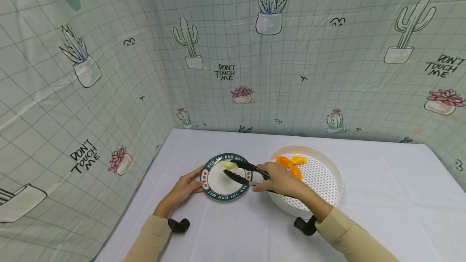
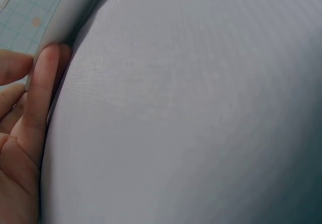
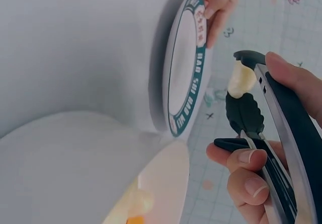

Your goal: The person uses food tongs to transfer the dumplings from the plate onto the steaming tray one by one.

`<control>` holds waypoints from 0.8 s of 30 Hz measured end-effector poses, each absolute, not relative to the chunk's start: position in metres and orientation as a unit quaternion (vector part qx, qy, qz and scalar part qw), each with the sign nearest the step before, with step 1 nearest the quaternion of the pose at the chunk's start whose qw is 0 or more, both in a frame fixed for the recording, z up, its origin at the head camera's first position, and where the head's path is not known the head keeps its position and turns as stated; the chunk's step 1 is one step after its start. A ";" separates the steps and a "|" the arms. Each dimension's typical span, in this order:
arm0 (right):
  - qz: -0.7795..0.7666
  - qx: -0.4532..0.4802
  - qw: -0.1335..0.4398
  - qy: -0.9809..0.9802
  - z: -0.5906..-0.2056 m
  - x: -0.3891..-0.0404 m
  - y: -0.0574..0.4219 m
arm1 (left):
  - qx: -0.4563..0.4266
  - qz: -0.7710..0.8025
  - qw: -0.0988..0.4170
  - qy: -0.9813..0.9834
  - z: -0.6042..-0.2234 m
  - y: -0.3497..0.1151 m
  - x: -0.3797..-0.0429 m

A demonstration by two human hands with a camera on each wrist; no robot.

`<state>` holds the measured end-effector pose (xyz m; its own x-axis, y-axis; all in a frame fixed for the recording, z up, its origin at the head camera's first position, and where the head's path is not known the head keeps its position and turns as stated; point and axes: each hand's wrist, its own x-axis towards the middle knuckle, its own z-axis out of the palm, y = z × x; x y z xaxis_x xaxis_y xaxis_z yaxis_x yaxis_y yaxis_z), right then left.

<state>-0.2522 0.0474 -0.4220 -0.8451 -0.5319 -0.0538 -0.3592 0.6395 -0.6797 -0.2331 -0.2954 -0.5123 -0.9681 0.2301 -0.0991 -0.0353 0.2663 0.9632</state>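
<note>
On the left stands a round white plate [image 1: 222, 183] with a dark green lettered rim. My left hand [image 1: 183, 188] pinches its left edge; in the left wrist view, fingers [image 2: 40, 90] lie against that rim. My right hand [image 1: 279, 179] grips black-and-metal kitchen tongs [image 1: 243, 165], their tips over the plate. A pale yellow piece [image 3: 242, 79] sits between the tong tips in the right wrist view, appearing held above the plate. Its exact kind cannot be told. My right forearm passes over a round cream tray [image 1: 337, 173] with a perforated bottom.
In the tray lie several orange pieces [image 1: 284, 161] and a yellow piece [image 1: 299, 160]; paler ones are partly hidden under my right hand. A white cloth covers the table [image 1: 386, 189]. A patterned curtain [image 1: 309, 51] rises behind and on the left.
</note>
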 end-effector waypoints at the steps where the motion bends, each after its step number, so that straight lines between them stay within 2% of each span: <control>1: -0.345 -0.248 0.124 0.897 -0.422 -0.251 0.051 | 0.064 0.605 0.111 0.786 -0.512 -0.295 -0.233; 13: -0.367 -0.285 0.114 0.878 -0.421 -0.240 0.090 | 0.073 0.614 0.111 0.778 -0.516 -0.295 -0.236; 24: -0.341 -0.259 0.088 0.899 -0.419 -0.230 0.125 | 0.061 0.607 0.110 0.785 -0.516 -0.296 -0.234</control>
<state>-0.2305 0.1252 -0.4187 -0.8501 -0.5263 0.0188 -0.4061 0.6324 -0.6597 -0.2344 -0.2961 -0.5156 -0.9684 0.2288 -0.0991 -0.0386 0.2552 0.9661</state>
